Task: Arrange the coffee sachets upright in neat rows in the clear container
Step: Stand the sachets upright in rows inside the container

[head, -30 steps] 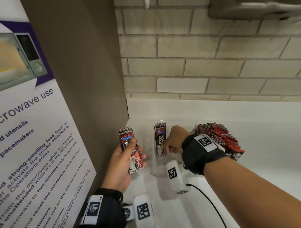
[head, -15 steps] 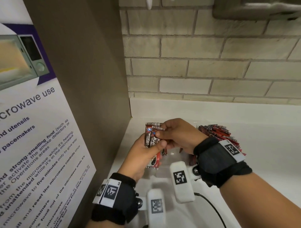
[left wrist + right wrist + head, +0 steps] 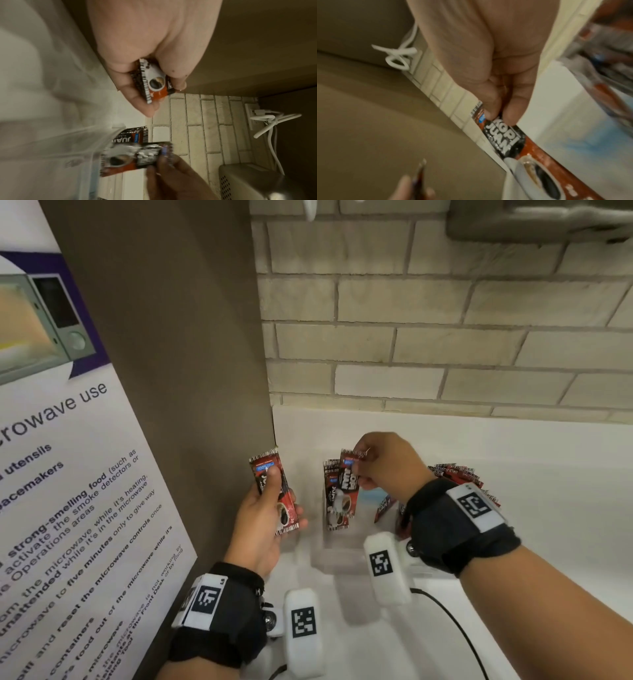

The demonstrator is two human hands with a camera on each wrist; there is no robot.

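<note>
1. Brick wall [image 3: 445, 337], pale, at back; we see it in all three views.
2. Brown panel [image 3: 164, 371] on our left w/ microwave-use poster [image 3: 68, 491] on its near face.
3. White counter [image 3: 548, 474] below the wall, carrying everything else.
4. Clear container [image 3: 342, 546] on counter, approx. centre, betw. our two hands. Walls hard to trace; in left wrist view one transparent wall [image 3: 72, 146] shows, blurred.
5. Sachet row [image 3: 459, 474], red/black, fanned upright-ish at right of container, partly hidden behind our right wrist. Count: cannot tell.
6. Right hand [image 3: 387, 463] over container's left part. Thumb and fingers [image 3: 513, 115] pinch the top edge of a held sachet [image 3: 347, 484], which hangs upright w/ "KOPI JUAN" print facing us; lower end inside container, whether touching the bottom we cannot tell.
7. Left hand [image 3: 260, 525] beside brown panel, left of container and apart from it. Fingers curled round a second sachet [image 3: 274, 491], thumb pressed along its front; sachet roughly upright, tilted a little, coffee-cup print at lower end [image 3: 154, 82].
8. Standing sachet [image 3: 332, 498] in container, just left of & overlapped by the one our right hand pinches.
9. White cable bundle [image 3: 267, 119] at wall socket, well apart from sachets, seen from left wrist cam; also knotted [image 3: 399, 56] in right wrist cam.
</note>
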